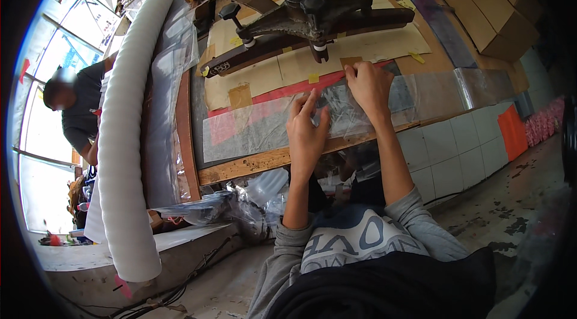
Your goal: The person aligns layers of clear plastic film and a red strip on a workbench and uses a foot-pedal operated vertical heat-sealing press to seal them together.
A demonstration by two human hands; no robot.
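A strip of clear plastic sheet (240, 129) lies along the near side of the work table, over red and grey layers. My left hand (306, 132) is above it with thumb and forefinger apart, holding nothing that I can see. At the sheet's far edge, my right hand (368, 87) has its fingers bent and closed on the plastic, though the fingertips are partly hidden. Just beyond both hands is a cream board (270, 81) with pieces of tape. Over that board stands a dark metal press head (309, 18) with black knobs and a long curved bar.
A long white foam roll (123, 132) stretches along the left. Another person (78, 102) is beyond it. Cardboard boxes (490, 9) stand at the far right. The table's wooden front edge (246, 167) runs below my hands, with crumpled clear plastic (258, 196) under it.
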